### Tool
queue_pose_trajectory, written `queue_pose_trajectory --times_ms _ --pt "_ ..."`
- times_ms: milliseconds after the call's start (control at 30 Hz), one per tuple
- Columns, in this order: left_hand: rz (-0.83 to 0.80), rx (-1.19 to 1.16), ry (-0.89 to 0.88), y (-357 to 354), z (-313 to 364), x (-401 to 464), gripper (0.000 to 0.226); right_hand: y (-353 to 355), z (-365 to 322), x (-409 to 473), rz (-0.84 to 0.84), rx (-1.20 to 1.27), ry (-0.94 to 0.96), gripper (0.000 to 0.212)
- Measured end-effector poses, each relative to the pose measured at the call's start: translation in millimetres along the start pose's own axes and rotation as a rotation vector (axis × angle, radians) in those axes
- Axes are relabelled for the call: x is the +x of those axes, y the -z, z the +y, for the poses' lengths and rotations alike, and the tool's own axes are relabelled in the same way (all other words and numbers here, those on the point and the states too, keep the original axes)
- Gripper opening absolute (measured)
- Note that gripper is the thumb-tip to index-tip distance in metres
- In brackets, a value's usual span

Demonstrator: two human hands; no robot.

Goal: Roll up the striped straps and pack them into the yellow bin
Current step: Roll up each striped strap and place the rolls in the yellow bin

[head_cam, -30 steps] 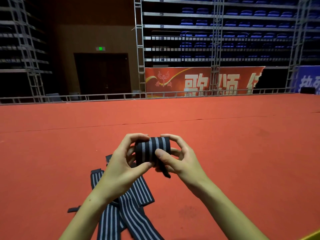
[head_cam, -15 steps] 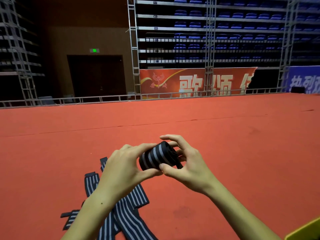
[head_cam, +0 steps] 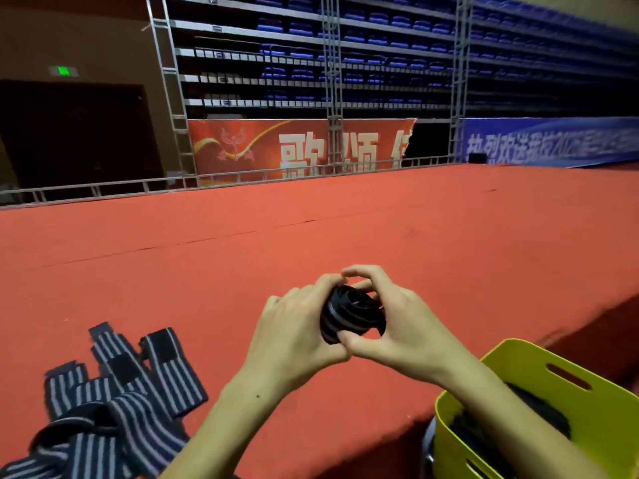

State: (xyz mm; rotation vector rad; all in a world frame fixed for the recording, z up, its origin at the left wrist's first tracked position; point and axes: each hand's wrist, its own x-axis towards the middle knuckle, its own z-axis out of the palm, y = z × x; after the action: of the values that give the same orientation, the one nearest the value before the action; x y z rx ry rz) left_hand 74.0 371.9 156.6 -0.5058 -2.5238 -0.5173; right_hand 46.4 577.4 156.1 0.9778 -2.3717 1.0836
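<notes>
Striped strap [head_cam: 349, 314], rolled tight, gripped by left hand [head_cam: 294, 335] and right hand [head_cam: 401, 326].

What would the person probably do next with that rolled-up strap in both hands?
Probably carry the rolled strap right and down into the yellow bin. It looks fully wound, the left hand and right hand both grip it, and the bin sits open beside the right arm with dark items already inside.

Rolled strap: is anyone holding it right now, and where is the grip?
Yes. Both hands hold the rolled striped strap: the left hand wraps its left side, the right hand pinches its right side and lower edge.
</notes>
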Motion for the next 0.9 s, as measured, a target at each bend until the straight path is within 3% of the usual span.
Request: queue_pose_trajectory --times_ms 233,533,733,900 --pt "-0.163 -0.215 -0.153 -88.2 76.6 30.1 0.067 66.7 57.0 -85.4 0.066 -0.138 -0.185 0.076" --pt "-0.397 -0.151 -0.331 -211.2 164.6 46.7 0.062 110.6 130.0 -196.0 0.039 -0.261 -0.491 0.071" --pt "-0.602 -0.229 -0.31 -272.4 187.0 44.2 0.058 118.7 168.1 -221.9 -0.153 -0.26 -0.679 0.071" --pt "-0.749 -0.149 -0.303 -303.2 188.8 51.1 0.068 133.1 196.8 -217.8 -0.473 -0.305 -0.795 0.073"
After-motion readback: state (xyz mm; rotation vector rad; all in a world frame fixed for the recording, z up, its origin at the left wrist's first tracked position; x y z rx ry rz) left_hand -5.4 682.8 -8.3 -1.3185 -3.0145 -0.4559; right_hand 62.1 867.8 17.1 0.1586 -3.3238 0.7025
